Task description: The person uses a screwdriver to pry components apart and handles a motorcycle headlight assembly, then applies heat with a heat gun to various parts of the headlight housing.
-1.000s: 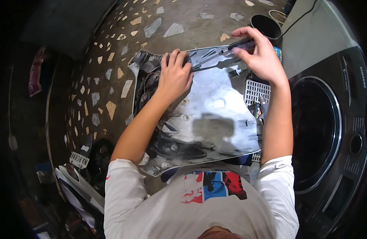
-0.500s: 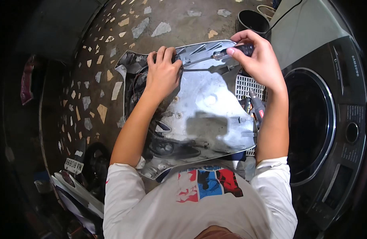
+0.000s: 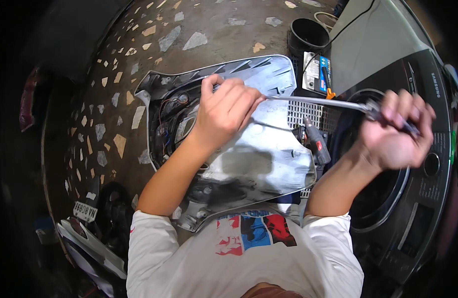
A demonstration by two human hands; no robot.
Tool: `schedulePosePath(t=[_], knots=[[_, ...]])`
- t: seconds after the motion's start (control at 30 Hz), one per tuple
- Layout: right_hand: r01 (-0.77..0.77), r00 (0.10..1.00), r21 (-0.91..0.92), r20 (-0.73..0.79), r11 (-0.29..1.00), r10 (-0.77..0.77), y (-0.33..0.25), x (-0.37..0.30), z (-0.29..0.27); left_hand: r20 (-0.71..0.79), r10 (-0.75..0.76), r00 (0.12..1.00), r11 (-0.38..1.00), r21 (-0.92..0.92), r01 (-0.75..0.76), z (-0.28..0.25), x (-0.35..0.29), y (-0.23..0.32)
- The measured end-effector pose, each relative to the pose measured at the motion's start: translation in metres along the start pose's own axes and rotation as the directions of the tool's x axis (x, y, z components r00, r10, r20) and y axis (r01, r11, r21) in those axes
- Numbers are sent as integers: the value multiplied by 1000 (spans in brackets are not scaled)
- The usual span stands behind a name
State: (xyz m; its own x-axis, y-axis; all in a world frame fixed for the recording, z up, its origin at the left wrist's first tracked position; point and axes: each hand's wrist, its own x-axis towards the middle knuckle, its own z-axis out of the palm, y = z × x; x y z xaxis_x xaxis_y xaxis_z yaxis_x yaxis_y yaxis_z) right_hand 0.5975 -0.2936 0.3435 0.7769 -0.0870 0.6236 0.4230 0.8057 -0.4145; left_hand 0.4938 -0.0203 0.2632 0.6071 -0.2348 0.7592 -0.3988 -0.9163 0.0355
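While left hand (image 3: 224, 111) steadies silver panel (image 3: 249, 154), blue-labelled battery (image 3: 317, 73) behind, white plate (image 3: 84, 212) lower left

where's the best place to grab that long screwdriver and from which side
Grip the screwdriver by its dark handle, at the end by the washing machine, coming from the person's right. The right hand wraps it there; the thin bare shaft runs left to the left hand.

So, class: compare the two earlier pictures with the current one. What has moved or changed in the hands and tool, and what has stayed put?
The right hand has swung away to the right, off the grey panel, still gripping the handle of the long screwdriver, whose shaft now reaches back toward the panel's top edge. The left hand has closed into a fist near the shaft's tip. The panel stays on the lap, the washing machine beside it.
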Motion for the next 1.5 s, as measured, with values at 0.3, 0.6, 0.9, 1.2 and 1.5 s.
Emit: schedulePosePath(t=[0.3,0.6,0.9,1.2,1.5], knots=[[-60,998,-115,3,992,60,-29,-12,26,-103,-62,993,876,-483,5,14,4,43],[-51,996,-252,-83,966,31,-79,10,12,34,-189,981,785,-595,172,5,-22,44],[192,676,-920,376,341,634,-4,-65,29,528,-480,701,-362,-846,391,2,18,77],[24,810,-988,108,153,577,-33,-100,-26,613,-259,747,-81,-784,615,17,25,107],[-401,454,-620,-774,-675,441,0,-305,-254,224,114,968,925,-380,-20,-88,53,123]])
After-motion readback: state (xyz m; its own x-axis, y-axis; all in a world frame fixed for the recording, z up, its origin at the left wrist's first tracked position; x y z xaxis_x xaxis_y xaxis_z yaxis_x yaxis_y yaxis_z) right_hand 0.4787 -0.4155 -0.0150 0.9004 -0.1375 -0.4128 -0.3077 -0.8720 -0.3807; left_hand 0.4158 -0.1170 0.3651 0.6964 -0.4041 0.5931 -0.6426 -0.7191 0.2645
